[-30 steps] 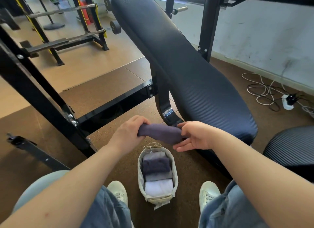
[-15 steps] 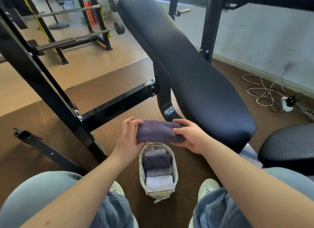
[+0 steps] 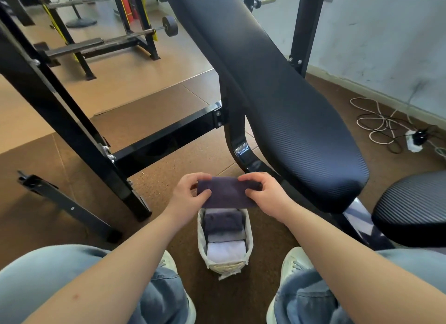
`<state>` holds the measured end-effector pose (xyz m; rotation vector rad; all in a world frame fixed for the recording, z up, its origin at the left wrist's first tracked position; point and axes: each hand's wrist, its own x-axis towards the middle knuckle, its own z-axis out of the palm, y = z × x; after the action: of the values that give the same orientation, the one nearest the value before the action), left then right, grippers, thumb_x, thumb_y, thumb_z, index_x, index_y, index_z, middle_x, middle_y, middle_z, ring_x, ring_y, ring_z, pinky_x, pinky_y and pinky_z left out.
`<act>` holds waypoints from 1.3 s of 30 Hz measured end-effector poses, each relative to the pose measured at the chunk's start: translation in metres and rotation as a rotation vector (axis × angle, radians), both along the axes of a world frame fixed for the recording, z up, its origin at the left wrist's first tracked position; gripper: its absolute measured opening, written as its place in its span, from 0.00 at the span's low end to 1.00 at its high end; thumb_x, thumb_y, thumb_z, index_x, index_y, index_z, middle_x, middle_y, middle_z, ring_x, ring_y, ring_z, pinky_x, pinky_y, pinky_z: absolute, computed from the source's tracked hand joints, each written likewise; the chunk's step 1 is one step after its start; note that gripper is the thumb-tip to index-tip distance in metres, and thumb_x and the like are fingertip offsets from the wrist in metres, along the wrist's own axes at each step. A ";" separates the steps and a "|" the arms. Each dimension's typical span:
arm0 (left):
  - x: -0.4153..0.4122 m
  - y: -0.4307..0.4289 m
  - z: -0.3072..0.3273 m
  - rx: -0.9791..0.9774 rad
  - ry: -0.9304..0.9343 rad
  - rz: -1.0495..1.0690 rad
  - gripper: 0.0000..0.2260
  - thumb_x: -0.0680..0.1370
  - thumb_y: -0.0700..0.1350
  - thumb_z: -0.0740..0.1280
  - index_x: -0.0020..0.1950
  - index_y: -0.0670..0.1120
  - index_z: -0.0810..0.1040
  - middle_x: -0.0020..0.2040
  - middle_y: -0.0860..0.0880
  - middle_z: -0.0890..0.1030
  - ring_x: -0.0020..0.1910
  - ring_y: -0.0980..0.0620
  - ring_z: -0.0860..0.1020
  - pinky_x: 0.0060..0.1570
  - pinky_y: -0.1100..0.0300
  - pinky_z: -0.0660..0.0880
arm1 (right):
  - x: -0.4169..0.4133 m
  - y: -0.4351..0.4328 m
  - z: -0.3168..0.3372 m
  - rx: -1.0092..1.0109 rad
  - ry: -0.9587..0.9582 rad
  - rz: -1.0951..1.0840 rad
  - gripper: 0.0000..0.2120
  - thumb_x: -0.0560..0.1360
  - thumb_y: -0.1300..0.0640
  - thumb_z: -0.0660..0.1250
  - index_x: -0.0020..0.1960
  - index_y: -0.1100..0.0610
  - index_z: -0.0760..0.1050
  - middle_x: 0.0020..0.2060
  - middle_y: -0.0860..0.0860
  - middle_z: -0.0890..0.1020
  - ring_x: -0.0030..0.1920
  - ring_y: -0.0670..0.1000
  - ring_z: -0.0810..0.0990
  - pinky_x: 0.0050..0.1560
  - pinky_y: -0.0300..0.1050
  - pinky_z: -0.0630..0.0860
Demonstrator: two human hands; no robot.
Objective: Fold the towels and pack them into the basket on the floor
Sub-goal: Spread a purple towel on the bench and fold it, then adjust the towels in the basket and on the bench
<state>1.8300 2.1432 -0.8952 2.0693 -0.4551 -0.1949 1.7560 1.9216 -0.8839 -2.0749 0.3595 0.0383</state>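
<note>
Purple folded towel (image 3: pixel 226 193) between both hands, long axis left-right

A long black padded bench (image 3: pixel 277 94) sloped over a brown mat (image 3: pixel 173 159), fixed to a black steel frame (image 3: pixel 72 121). Beyond lay a tan floor (image 3: pixel 135 75) with a barbell rack (image 3: pixel 101 42). White and black cables (image 3: pixel 376 121) lay tangled by a scuffed pale wall (image 3: pixel 386 34).

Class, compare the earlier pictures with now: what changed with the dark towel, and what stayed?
The dark towel, a bunched roll a second ago, is now turned flat as a folded rectangle over the basket. The left hand and right hand kept hold of its ends. The packed towels stayed put.
</note>
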 end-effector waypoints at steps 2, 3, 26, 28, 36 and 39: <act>0.004 -0.002 -0.017 0.099 -0.026 -0.036 0.12 0.79 0.40 0.71 0.57 0.56 0.82 0.66 0.53 0.74 0.64 0.56 0.72 0.58 0.70 0.71 | 0.001 0.001 -0.015 -0.060 0.033 0.026 0.17 0.82 0.64 0.65 0.64 0.44 0.80 0.69 0.45 0.70 0.64 0.46 0.71 0.64 0.44 0.76; 0.004 -0.003 -0.026 0.138 -0.025 -0.050 0.11 0.79 0.40 0.71 0.57 0.55 0.83 0.66 0.53 0.73 0.65 0.56 0.70 0.57 0.73 0.69 | 0.002 0.002 -0.023 -0.078 0.050 0.036 0.18 0.81 0.64 0.66 0.65 0.45 0.80 0.69 0.46 0.69 0.65 0.46 0.70 0.64 0.43 0.75; 0.023 -0.026 -0.254 0.527 0.348 -0.061 0.13 0.79 0.44 0.71 0.63 0.49 0.83 0.63 0.55 0.71 0.61 0.55 0.74 0.60 0.64 0.70 | 0.044 0.021 -0.255 -0.243 0.484 0.236 0.24 0.77 0.61 0.69 0.68 0.43 0.71 0.71 0.47 0.64 0.68 0.52 0.70 0.64 0.41 0.72; 0.021 -0.025 -0.261 0.559 0.348 -0.100 0.13 0.79 0.45 0.71 0.64 0.51 0.82 0.64 0.55 0.70 0.62 0.55 0.74 0.61 0.64 0.72 | 0.041 0.022 -0.261 -0.272 0.501 0.252 0.23 0.77 0.60 0.69 0.68 0.43 0.70 0.70 0.48 0.65 0.66 0.52 0.71 0.63 0.40 0.72; 0.024 -0.014 -0.261 0.584 0.342 -0.295 0.14 0.78 0.46 0.70 0.64 0.51 0.81 0.73 0.53 0.69 0.71 0.53 0.70 0.70 0.59 0.69 | 0.026 0.026 -0.265 -0.252 0.528 0.236 0.23 0.77 0.57 0.71 0.67 0.41 0.70 0.68 0.45 0.66 0.64 0.49 0.73 0.63 0.39 0.75; 0.021 -0.011 -0.255 0.610 0.404 -0.377 0.15 0.78 0.48 0.70 0.64 0.57 0.79 0.80 0.53 0.60 0.78 0.50 0.64 0.73 0.56 0.67 | 0.022 0.026 -0.262 -0.235 0.576 0.287 0.23 0.76 0.57 0.71 0.67 0.41 0.70 0.66 0.45 0.68 0.62 0.49 0.75 0.60 0.39 0.76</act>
<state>1.8515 2.1324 -1.1501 2.4220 -0.5769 -1.0668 1.7784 1.9472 -1.1462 -2.3080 0.4224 0.8112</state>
